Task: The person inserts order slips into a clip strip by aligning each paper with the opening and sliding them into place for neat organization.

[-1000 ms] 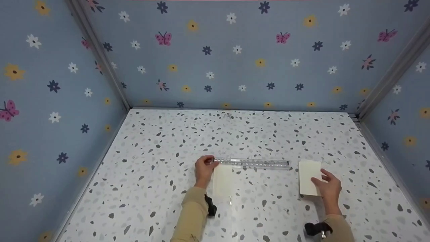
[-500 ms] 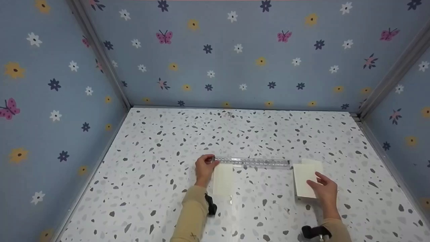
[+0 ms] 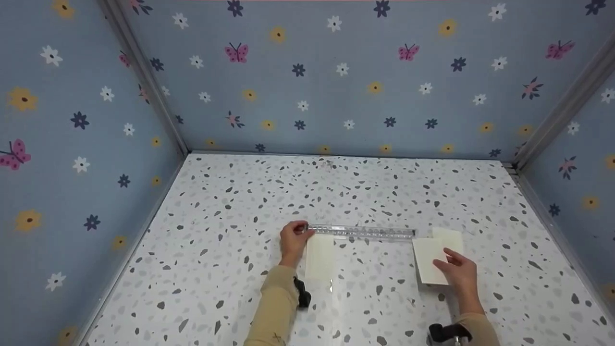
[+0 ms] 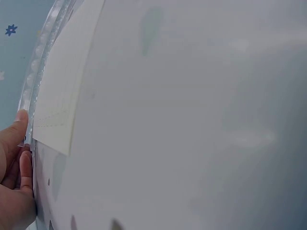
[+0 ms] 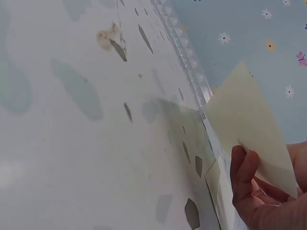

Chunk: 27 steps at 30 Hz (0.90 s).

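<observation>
My left hand (image 3: 292, 242) pinches the left end of a long clear plastic strip (image 3: 367, 233) with bead-like bumps along it. In the left wrist view the thumb lies over the strip's end and the other fingers curl round below. A cream paper sheet (image 3: 319, 259) lies flat just in front of the strip's left part. To the right, my right hand (image 3: 462, 275) holds another cream sheet (image 3: 426, 262) by its right side, between thumb and fingers. This sheet is tilted up off the table in the right wrist view, its far corner near the strip's right end.
A further cream sheet (image 3: 452, 239) lies on the speckled white table (image 3: 240, 202), partly covered by the held one. Blue flowered walls (image 3: 336, 81) enclose the table at the back and both sides. Black wrist mounts (image 3: 301, 294) sit on the sleeves.
My right hand has moved left and slightly toward me with its sheet, uncovering the sheet lying beneath. The left hand and clear strip stay put.
</observation>
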Each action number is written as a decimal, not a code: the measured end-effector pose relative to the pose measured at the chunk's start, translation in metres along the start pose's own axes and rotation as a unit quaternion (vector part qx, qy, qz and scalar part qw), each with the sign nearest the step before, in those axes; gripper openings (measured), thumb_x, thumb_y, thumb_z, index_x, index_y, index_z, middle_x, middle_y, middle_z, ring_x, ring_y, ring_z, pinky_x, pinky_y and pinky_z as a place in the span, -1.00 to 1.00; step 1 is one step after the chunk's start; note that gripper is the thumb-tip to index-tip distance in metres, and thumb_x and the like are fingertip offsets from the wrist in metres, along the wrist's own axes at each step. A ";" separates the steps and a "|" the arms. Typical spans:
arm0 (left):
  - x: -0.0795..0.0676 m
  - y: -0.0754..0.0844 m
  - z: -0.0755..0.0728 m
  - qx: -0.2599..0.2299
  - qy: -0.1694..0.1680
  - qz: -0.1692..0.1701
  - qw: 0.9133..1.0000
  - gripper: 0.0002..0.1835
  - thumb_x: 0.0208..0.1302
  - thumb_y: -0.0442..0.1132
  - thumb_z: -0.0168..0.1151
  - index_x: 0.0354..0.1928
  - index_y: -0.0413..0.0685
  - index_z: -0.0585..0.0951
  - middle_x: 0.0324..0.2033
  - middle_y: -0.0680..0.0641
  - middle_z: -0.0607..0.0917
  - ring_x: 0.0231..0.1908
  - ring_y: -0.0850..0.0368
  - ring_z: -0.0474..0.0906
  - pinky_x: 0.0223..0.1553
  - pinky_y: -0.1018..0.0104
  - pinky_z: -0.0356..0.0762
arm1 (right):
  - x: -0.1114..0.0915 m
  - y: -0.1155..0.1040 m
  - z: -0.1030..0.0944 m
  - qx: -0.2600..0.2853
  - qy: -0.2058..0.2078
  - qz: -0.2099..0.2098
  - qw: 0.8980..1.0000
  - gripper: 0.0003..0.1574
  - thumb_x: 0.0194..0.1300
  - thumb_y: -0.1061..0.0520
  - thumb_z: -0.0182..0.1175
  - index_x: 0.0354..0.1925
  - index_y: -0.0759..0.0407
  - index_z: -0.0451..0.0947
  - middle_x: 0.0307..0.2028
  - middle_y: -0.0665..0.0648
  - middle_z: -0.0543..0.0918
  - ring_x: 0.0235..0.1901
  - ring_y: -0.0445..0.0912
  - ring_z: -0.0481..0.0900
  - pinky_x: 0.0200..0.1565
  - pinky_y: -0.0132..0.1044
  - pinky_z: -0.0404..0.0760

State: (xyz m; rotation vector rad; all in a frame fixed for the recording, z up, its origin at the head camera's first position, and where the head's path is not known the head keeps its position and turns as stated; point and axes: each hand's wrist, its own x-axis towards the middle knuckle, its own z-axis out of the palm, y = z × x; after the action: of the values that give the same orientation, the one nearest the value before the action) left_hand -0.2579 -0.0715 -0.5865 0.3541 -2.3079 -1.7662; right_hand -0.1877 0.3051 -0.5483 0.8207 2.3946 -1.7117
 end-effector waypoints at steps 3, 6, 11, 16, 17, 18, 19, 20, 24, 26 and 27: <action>-0.002 0.001 0.000 -0.007 0.012 0.028 1.000 -0.73 -0.17 -0.34 0.42 -0.33 -0.19 0.61 -0.45 -0.06 0.56 -0.41 0.10 0.44 -0.35 0.29 0.41 | 0.000 0.002 0.001 -0.001 -0.009 -0.013 1.000 -0.16 0.02 0.14 0.29 0.22 0.32 0.19 0.15 0.36 0.21 0.11 0.11 0.18 0.04 -0.12 0.25; -0.002 0.001 0.000 -0.003 0.016 0.029 0.999 -0.74 -0.17 -0.35 0.41 -0.34 -0.19 0.62 -0.46 -0.05 0.56 -0.42 0.11 0.44 -0.36 0.30 0.41 | 0.001 0.002 0.003 -0.002 -0.013 -0.019 1.000 -0.17 0.02 0.14 0.30 0.21 0.33 0.20 0.14 0.38 0.24 0.11 0.12 0.19 0.04 -0.12 0.24; 0.001 0.000 0.001 0.014 0.009 0.007 1.000 -0.73 -0.15 -0.35 0.40 -0.31 -0.19 0.63 -0.44 -0.07 0.57 -0.40 0.11 0.44 -0.34 0.28 0.41 | 0.002 0.002 0.006 -0.012 -0.014 -0.014 1.000 -0.16 0.01 0.11 0.31 0.21 0.30 0.21 0.14 0.40 0.27 0.12 0.14 0.23 0.07 -0.08 0.23; 0.002 0.000 0.001 0.018 0.008 -0.001 1.000 -0.72 -0.15 -0.33 0.41 -0.30 -0.18 0.63 -0.44 -0.06 0.57 -0.41 0.14 0.43 -0.35 0.33 0.40 | 0.003 0.000 0.010 -0.009 -0.029 -0.002 1.000 -0.16 0.04 0.09 0.29 0.23 0.28 0.18 0.14 0.38 0.25 0.11 0.13 0.23 0.06 -0.07 0.25; 0.002 0.000 0.001 0.018 0.008 -0.003 1.000 -0.72 -0.15 -0.33 0.41 -0.30 -0.18 0.63 -0.43 -0.06 0.57 -0.41 0.14 0.43 -0.35 0.33 0.40 | 0.003 -0.001 0.010 -0.007 -0.032 0.001 0.999 -0.15 0.04 0.08 0.29 0.24 0.28 0.18 0.15 0.38 0.24 0.11 0.13 0.23 0.06 -0.07 0.24; 0.001 0.000 0.001 0.017 0.007 -0.005 1.000 -0.72 -0.15 -0.33 0.41 -0.29 -0.18 0.62 -0.43 -0.06 0.57 -0.40 0.14 0.43 -0.35 0.32 0.40 | 0.003 -0.001 0.011 -0.004 -0.035 0.003 0.999 -0.15 0.04 0.08 0.29 0.24 0.28 0.18 0.15 0.38 0.23 0.12 0.14 0.22 0.07 -0.07 0.24; 0.001 0.001 0.001 0.015 0.007 -0.006 1.000 -0.71 -0.15 -0.33 0.41 -0.29 -0.18 0.62 -0.43 -0.06 0.57 -0.40 0.13 0.43 -0.34 0.32 0.40 | 0.004 -0.002 0.011 -0.006 -0.036 0.003 0.999 -0.15 0.04 0.08 0.29 0.24 0.28 0.18 0.16 0.38 0.24 0.12 0.13 0.22 0.07 -0.08 0.24; 0.001 0.001 0.001 0.014 0.006 -0.008 1.000 -0.71 -0.15 -0.33 0.41 -0.28 -0.18 0.62 -0.42 -0.06 0.57 -0.39 0.13 0.43 -0.34 0.31 0.41 | 0.003 -0.002 0.012 -0.005 -0.039 0.001 0.999 -0.14 0.04 0.08 0.29 0.24 0.29 0.17 0.16 0.39 0.23 0.12 0.14 0.21 0.07 -0.08 0.24; 0.001 0.002 0.001 0.010 0.004 -0.014 1.000 -0.71 -0.15 -0.33 0.40 -0.28 -0.17 0.62 -0.42 -0.06 0.57 -0.39 0.12 0.43 -0.33 0.31 0.41 | 0.004 -0.004 0.013 -0.005 -0.042 -0.006 0.999 -0.16 0.04 0.10 0.29 0.22 0.31 0.19 0.15 0.41 0.25 0.09 0.14 0.25 0.01 -0.14 0.28; 0.001 0.002 0.001 0.009 0.004 -0.012 1.000 -0.71 -0.15 -0.34 0.40 -0.28 -0.17 0.62 -0.42 -0.06 0.57 -0.39 0.13 0.43 -0.33 0.32 0.41 | 0.004 -0.004 0.015 -0.005 -0.040 -0.008 0.999 -0.16 0.02 0.11 0.30 0.22 0.31 0.20 0.14 0.42 0.26 0.08 0.14 0.26 -0.05 -0.21 0.31; 0.001 0.002 0.001 0.008 0.004 -0.011 1.000 -0.71 -0.15 -0.34 0.40 -0.28 -0.18 0.62 -0.42 -0.07 0.57 -0.39 0.13 0.43 -0.34 0.32 0.41 | 0.004 -0.005 0.016 -0.004 -0.040 -0.007 0.999 -0.17 0.02 0.12 0.30 0.22 0.31 0.20 0.13 0.41 0.27 0.07 0.13 0.27 -0.08 -0.24 0.32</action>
State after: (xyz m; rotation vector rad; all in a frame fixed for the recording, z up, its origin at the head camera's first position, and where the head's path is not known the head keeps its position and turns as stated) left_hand -0.2591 -0.0701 -0.5850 0.3891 -2.3237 -1.7535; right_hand -0.1970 0.2917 -0.5516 0.7223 2.3600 -1.7049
